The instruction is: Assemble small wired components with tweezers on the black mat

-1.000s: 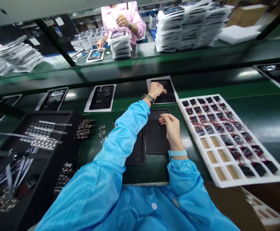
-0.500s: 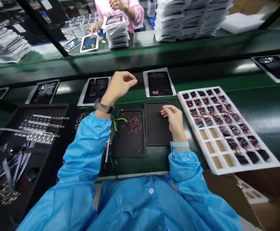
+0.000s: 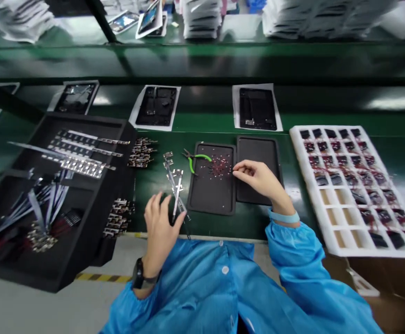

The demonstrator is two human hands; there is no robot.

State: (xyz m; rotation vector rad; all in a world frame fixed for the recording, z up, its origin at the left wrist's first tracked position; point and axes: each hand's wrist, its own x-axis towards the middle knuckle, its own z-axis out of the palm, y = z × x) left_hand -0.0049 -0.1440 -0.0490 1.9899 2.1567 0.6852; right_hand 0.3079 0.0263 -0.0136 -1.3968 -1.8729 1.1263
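My left hand (image 3: 161,228) is open at the front of the bench, its thumb and fingers spread beside thin flex cable strips (image 3: 177,197) with metal contacts. Whether a fingertip touches a strip is hard to tell. My right hand (image 3: 260,178) pinches thumb and fingers together over the right black tray (image 3: 258,148); anything between the fingertips is too small to make out. The left black tray (image 3: 211,199) holds a scatter of tiny red and white bits (image 3: 219,167). Pliers with green handles (image 3: 193,160) lie across its left edge.
A white foam tray (image 3: 313,204) with black wired parts, several cells bare, stands at right. At left is a black bin (image 3: 119,153) of strips and small circuit parts (image 3: 142,152). Behind lie open tablet shells (image 3: 156,106) on white sheets, with paper-wrapped stacks (image 3: 202,18) beyond.
My left hand has come down from near the tablet shells to the bench front and spread its fingers. My right hand stays pinched, now nearer the left tray. The view has tilted down.
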